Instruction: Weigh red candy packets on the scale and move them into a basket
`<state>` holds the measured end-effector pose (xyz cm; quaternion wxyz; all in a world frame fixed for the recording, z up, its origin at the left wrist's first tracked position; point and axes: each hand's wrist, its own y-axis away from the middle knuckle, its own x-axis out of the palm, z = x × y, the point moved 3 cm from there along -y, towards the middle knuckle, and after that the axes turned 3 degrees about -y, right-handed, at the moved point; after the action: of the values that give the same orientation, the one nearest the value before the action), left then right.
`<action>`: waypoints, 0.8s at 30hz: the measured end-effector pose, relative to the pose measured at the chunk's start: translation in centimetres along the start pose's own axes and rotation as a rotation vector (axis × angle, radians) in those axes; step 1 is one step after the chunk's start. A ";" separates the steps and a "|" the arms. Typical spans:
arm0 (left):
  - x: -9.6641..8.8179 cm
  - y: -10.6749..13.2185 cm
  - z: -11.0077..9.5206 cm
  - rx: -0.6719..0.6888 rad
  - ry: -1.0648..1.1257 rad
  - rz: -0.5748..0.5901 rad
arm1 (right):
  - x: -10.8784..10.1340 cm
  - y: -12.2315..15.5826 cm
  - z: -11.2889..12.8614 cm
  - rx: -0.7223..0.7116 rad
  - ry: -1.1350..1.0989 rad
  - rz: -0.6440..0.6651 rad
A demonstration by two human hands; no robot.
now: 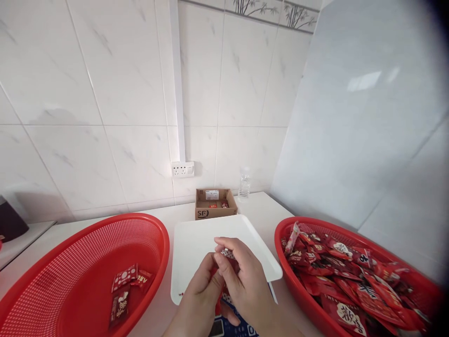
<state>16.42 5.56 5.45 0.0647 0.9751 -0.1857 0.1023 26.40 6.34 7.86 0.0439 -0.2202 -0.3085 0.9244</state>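
My left hand [201,292] and my right hand [245,274] are together, fingers closed on a small red candy packet [228,253] with white dots. Most of the packet is hidden by my fingers and thumbs. Beneath them is a white tray [196,238] with a dark blue scale [242,323] partly showing under my palms. To the left, a red plastic basket [136,220] holds a few packets [121,304]. On the right, another red basket [286,224] is heaped with red wrapped packets [351,281], some with pale lettering.
Behind the tray stands a small open cardboard box [217,213] with some red packets inside. A clear plastic bottle [244,183] is beside it near the wall. A power socket [183,169] is on the tiled wall. A dark object [12,220] sits at the far left.
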 end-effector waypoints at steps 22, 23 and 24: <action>-1.8 0.8 -0.6 0.289 -0.512 -0.368 | 0.1 0.2 0.1 0.441 -0.486 0.499; -1.7 0.7 -0.6 0.282 -0.510 -0.354 | 0.0 0.2 0.1 0.453 -0.502 0.523; -1.6 0.7 -0.7 0.278 -0.484 -0.335 | 0.0 0.1 0.3 0.449 -0.497 0.531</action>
<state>14.55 5.59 5.79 -0.0993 0.9876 -0.0171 -0.1203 26.34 6.06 7.98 -0.2244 -0.0474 -0.0332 0.9728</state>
